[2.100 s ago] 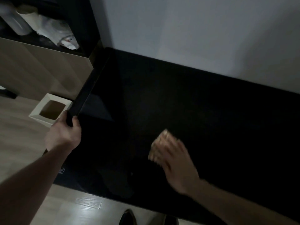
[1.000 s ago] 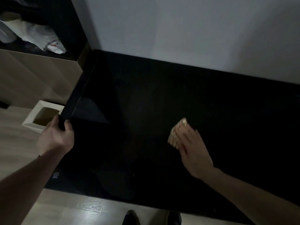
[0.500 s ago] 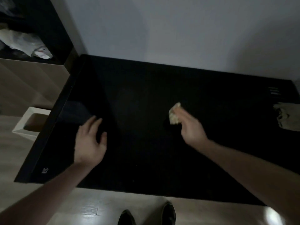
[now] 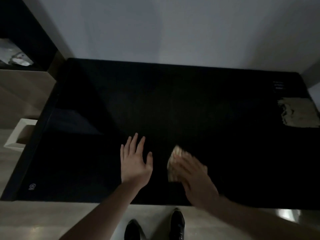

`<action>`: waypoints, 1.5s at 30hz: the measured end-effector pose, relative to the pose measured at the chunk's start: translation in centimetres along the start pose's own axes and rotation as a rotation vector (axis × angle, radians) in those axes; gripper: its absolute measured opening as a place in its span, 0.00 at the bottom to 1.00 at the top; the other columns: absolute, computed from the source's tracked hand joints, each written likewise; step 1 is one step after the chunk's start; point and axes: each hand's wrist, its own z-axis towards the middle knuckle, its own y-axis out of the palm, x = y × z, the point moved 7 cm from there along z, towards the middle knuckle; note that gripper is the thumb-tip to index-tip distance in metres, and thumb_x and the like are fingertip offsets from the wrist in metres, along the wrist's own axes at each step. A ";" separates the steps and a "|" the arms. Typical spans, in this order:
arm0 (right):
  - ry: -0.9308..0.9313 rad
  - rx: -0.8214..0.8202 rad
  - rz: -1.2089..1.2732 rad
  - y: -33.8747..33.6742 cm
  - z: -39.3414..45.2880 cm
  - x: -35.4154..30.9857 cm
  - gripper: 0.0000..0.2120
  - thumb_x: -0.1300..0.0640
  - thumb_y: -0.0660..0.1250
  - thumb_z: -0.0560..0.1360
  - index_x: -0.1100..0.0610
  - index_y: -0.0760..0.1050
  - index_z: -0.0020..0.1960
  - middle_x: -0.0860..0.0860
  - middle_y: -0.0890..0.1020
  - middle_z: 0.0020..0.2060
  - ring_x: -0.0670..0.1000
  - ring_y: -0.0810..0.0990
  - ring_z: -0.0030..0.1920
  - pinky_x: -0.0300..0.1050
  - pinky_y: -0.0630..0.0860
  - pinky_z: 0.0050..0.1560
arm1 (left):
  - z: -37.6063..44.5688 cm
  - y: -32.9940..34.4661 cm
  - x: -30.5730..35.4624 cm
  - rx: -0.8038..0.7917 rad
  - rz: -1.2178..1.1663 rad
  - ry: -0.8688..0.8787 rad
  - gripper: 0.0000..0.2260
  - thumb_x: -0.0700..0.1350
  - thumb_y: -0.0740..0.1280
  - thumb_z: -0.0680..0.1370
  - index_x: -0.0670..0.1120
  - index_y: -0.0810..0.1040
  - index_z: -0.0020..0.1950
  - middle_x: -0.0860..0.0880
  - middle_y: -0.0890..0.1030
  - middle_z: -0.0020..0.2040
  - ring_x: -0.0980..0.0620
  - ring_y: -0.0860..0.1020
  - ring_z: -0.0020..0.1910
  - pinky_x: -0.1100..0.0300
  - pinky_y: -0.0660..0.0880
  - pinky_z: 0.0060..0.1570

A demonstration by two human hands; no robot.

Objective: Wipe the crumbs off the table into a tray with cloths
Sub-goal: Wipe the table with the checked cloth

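The black table (image 4: pixel 173 104) fills the middle of the dim view. My right hand (image 4: pixel 194 177) presses a small pale cloth (image 4: pixel 174 163) onto the tabletop near the front edge; the hand is blurred with motion. Just left of it, my left hand (image 4: pixel 135 160) lies flat on the table with fingers spread and nothing in it. A second pale cloth (image 4: pixel 297 113) lies crumpled at the table's right edge. A white tray (image 4: pixel 13 135) sits on the floor past the table's left edge, partly hidden by it. I cannot make out any crumbs on the dark surface.
A white wall (image 4: pixel 173 28) runs along the table's far edge. A wooden cabinet (image 4: pixel 22 94) with a dark shelf and white plastic bags (image 4: pixel 15 56) stands at the left. My black shoes (image 4: pixel 176 224) are on the pale floor below the front edge.
My left hand let go of the table's left edge and came to rest flat near the middle. My right hand dragged the cloth back toward the front edge. The view shifted right, revealing the second cloth.
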 end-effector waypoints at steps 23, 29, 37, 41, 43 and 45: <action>0.271 -0.022 -0.096 -8.8 24.1 16.9 0.27 0.47 0.53 0.86 0.48 0.54 0.83 0.49 0.51 0.84 0.55 0.46 0.84 0.57 0.46 0.83 | 0.1 0.9 1.0 0.069 0.088 -0.094 0.29 0.59 0.56 0.79 0.56 0.59 0.81 0.57 0.53 0.83 0.55 0.45 0.83 0.48 0.47 0.82; 0.099 -0.012 -0.138 -5.6 17.9 11.4 0.27 0.48 0.54 0.85 0.46 0.56 0.83 0.46 0.54 0.84 0.49 0.47 0.84 0.56 0.48 0.83 | 0.1 0.7 1.0 0.058 0.101 -0.109 0.30 0.59 0.56 0.78 0.57 0.59 0.81 0.58 0.53 0.83 0.56 0.45 0.83 0.48 0.46 0.82; -0.292 -0.211 -0.024 -0.1 -4.6 4.0 0.24 0.47 0.41 0.88 0.42 0.48 0.84 0.42 0.52 0.84 0.43 0.58 0.81 0.42 0.51 0.81 | 0.0 0.5 1.2 0.048 0.102 -0.114 0.29 0.59 0.56 0.79 0.57 0.59 0.80 0.57 0.54 0.83 0.55 0.46 0.83 0.47 0.47 0.82; -0.217 -0.300 0.151 -2.0 -4.9 5.7 0.24 0.45 0.43 0.87 0.42 0.61 0.81 0.36 0.59 0.81 0.40 0.57 0.81 0.43 0.57 0.80 | -0.1 0.4 1.4 0.061 0.107 -0.114 0.30 0.59 0.55 0.78 0.55 0.60 0.80 0.56 0.55 0.83 0.55 0.47 0.83 0.47 0.47 0.82; -0.112 -0.224 0.243 -4.1 -2.2 7.7 0.25 0.52 0.44 0.87 0.45 0.68 0.78 0.38 0.63 0.80 0.41 0.58 0.81 0.43 0.57 0.80 | -0.1 0.4 1.4 0.063 0.103 -0.109 0.30 0.59 0.55 0.78 0.55 0.60 0.80 0.56 0.55 0.83 0.55 0.47 0.83 0.47 0.47 0.82; 0.031 -0.042 0.246 -7.6 2.6 11.4 0.23 0.63 0.53 0.85 0.52 0.72 0.76 0.46 0.67 0.79 0.46 0.62 0.80 0.45 0.59 0.80 | -0.1 0.4 1.4 0.067 0.104 -0.104 0.30 0.59 0.54 0.78 0.55 0.60 0.80 0.56 0.55 0.83 0.55 0.47 0.83 0.47 0.47 0.82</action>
